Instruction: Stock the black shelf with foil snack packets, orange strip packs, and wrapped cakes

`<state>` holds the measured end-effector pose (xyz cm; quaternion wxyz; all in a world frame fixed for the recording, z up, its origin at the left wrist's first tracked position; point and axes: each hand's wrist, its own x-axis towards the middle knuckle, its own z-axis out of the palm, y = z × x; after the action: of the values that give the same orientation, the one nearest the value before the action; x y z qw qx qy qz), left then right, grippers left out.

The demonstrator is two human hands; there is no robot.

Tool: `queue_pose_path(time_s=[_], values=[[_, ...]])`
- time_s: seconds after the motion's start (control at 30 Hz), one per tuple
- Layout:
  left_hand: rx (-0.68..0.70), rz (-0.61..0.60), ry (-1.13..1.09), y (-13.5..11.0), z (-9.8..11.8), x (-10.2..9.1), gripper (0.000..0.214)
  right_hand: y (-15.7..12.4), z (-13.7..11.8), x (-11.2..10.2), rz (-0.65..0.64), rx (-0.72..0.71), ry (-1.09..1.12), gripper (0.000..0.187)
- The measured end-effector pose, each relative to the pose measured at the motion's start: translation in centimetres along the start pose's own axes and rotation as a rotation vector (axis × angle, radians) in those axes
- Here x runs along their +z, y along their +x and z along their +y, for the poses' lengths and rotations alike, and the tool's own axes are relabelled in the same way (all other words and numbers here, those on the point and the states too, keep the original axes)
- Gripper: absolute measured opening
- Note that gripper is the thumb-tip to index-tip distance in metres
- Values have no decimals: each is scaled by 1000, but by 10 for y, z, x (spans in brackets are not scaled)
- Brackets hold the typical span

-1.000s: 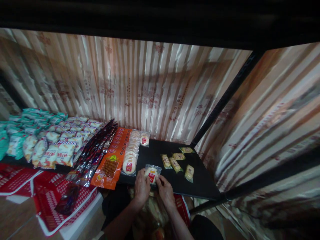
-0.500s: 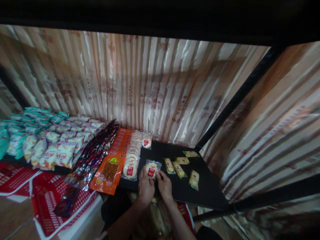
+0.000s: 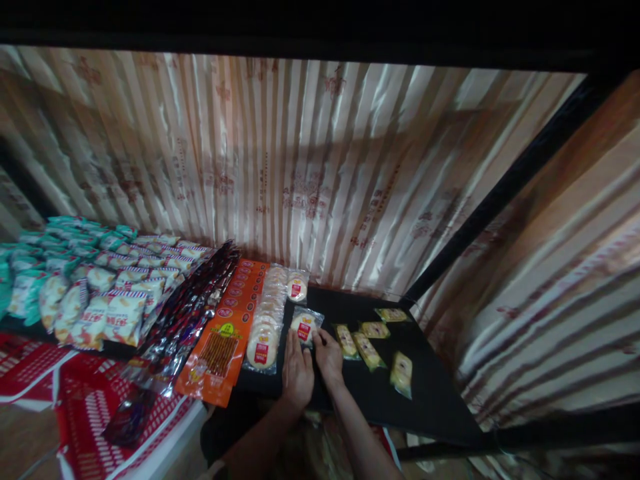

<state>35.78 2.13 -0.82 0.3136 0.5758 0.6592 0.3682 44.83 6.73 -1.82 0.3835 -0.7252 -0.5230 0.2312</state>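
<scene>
Both my hands rest on a black shelf (image 3: 430,400), holding one clear packet with a round pale cracker and a red label (image 3: 305,327). My left hand (image 3: 297,373) pinches its near left corner. My right hand (image 3: 329,355) pinches its right side. The packet lies flat, just right of a column of overlapping cracker packets (image 3: 265,320) of the same kind. One more such packet (image 3: 298,287) sits at the back of the shelf.
Several small yellow snack packets (image 3: 370,340) lie scattered to the right. Left of the crackers run orange packets (image 3: 225,333), dark shiny packets (image 3: 193,307), white-red bags (image 3: 120,300) and teal bags (image 3: 45,253). Red baskets (image 3: 95,413) stand below left. Striped fabric (image 3: 300,167) lines the back and right.
Both hands have pushed the cracker packet away from the shelf's front edge, deeper and beside the column. The view has shifted slightly.
</scene>
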Motion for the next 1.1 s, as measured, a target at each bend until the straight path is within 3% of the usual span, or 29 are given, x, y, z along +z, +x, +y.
queue_pose_path(time_s=[0.57,1.1], values=[[-15,76,-17,63,5,19,49,59,-16,19,-41,-10,-112,39],[-31,72,-18,88,9,21,49,83,-28,28,-34,10,-189,35]])
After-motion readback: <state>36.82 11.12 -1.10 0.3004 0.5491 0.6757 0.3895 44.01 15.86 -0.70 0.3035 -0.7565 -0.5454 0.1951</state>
